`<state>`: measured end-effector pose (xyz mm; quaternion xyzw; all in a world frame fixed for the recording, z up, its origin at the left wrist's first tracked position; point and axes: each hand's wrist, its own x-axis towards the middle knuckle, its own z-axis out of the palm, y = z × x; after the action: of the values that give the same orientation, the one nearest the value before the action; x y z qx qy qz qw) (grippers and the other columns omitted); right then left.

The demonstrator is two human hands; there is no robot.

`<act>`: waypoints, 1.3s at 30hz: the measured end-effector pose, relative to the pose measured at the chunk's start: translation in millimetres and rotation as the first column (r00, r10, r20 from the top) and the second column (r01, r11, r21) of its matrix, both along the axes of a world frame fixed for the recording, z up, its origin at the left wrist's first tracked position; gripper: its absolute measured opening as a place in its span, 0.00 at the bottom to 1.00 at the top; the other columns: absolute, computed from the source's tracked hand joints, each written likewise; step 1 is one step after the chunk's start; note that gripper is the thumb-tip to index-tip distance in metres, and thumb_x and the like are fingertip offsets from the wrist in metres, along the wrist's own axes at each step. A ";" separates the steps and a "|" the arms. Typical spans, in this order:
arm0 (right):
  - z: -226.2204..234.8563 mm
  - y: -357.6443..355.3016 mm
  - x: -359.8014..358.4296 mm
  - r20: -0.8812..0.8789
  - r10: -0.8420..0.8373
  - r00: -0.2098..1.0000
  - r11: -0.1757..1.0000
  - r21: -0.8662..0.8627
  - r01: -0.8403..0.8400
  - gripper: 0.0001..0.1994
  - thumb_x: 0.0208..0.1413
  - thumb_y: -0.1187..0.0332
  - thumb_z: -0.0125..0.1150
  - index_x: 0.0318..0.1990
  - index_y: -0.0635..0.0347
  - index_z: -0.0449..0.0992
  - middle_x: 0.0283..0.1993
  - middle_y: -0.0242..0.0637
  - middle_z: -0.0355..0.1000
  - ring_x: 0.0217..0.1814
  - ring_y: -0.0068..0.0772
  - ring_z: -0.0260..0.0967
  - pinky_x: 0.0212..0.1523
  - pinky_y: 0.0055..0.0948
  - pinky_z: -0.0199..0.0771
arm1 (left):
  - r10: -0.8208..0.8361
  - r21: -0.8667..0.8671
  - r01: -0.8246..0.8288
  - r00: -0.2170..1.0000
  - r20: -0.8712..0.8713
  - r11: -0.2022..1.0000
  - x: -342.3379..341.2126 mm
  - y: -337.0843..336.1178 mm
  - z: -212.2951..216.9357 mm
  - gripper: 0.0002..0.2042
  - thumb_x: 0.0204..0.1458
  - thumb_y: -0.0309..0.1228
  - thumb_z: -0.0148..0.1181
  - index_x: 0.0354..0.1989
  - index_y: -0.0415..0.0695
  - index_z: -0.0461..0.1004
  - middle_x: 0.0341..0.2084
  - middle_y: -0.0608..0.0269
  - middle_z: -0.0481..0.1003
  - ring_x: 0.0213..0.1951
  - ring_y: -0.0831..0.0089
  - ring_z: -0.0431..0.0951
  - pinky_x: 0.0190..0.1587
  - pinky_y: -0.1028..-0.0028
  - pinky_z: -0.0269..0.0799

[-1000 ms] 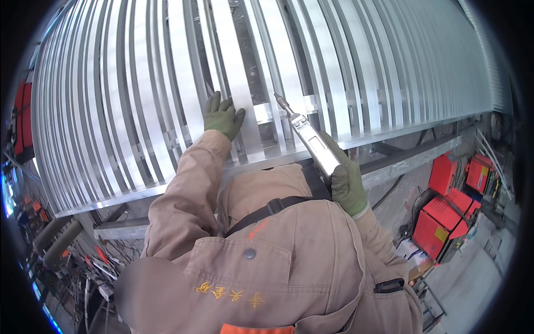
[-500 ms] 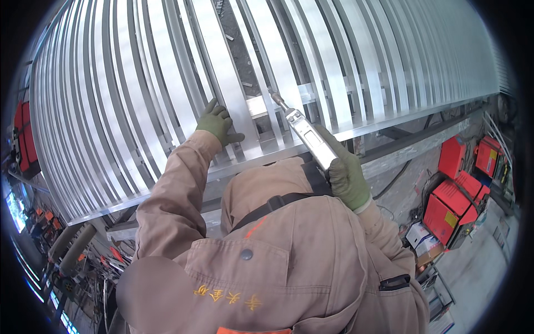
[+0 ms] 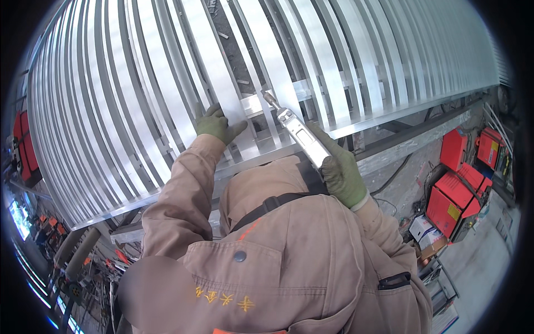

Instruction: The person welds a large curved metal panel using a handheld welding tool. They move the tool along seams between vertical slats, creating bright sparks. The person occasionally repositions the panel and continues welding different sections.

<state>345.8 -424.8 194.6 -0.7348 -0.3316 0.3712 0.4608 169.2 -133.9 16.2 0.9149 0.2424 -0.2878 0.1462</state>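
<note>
Head view: silver handheld tool [image 3: 304, 136] sits right of centre, tilted, its narrow nozzle pointing up-left over the metal slats [image 3: 214, 61] beside a cross strip [image 3: 253, 106]; contact at the tip cannot be confirmed. Right hand [image 3: 345, 177], green-gloved, has its grip clamped round the tool's rear end. Left hand [image 3: 217, 125] lies palm-down on the slats, thumb and fingers apart, no loose item visible in its grip. Progress, judged: slats already span the frame, meeting the near rail [image 3: 384, 121], gaps uneven; which crossings are joined, hence how much is left, cannot be read. Outward: red machine [image 3: 448, 200] and cardboard box [image 3: 431, 250] at lower right.
</note>
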 end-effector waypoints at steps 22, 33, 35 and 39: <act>-9.2 23.3 132.4 -0.147 0.262 0.954 0.915 -0.276 -0.294 0.32 0.64 0.60 0.78 0.68 0.69 0.73 0.51 0.54 0.82 0.49 0.56 0.83 0.46 0.46 0.84 | 0.435 0.027 -0.662 0.521 0.734 0.749 -92.5 -13.9 -30.6 0.12 0.63 0.43 0.75 0.36 0.47 0.91 0.47 0.60 0.89 0.60 0.53 0.83 0.67 0.52 0.74; -30.3 151.1 104.8 -0.483 0.509 0.713 0.567 -0.435 -0.700 0.40 0.81 0.31 0.49 0.51 0.65 0.88 0.33 0.30 0.77 0.31 0.23 0.66 0.30 0.30 0.70 | 0.717 -0.022 -0.928 0.273 0.641 0.372 -125.6 -63.0 -33.9 0.21 0.69 0.51 0.68 0.52 0.45 0.89 0.55 0.54 0.86 0.64 0.49 0.79 0.74 0.51 0.68; -41.0 158.1 96.8 -0.552 0.481 0.681 0.522 -0.444 -0.728 0.42 0.80 0.29 0.48 0.55 0.65 0.88 0.35 0.32 0.80 0.33 0.22 0.69 0.30 0.29 0.71 | 0.678 0.069 -0.916 0.341 0.651 0.395 -129.6 -63.5 -37.0 0.21 0.69 0.51 0.68 0.51 0.44 0.89 0.54 0.54 0.86 0.63 0.49 0.80 0.73 0.51 0.69; -54.8 166.5 91.1 -0.578 0.528 0.622 0.489 -0.391 -0.780 0.44 0.79 0.27 0.48 0.58 0.67 0.87 0.39 0.35 0.82 0.36 0.23 0.73 0.34 0.28 0.76 | 0.660 0.133 -0.910 0.380 0.648 0.393 -123.9 -64.9 -31.1 0.22 0.68 0.52 0.70 0.50 0.42 0.89 0.52 0.54 0.87 0.62 0.49 0.80 0.70 0.51 0.73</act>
<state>436.9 -258.2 139.8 -0.5652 -0.3550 0.7413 0.0704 45.3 -198.8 -14.9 0.7162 0.6771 0.1374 0.0982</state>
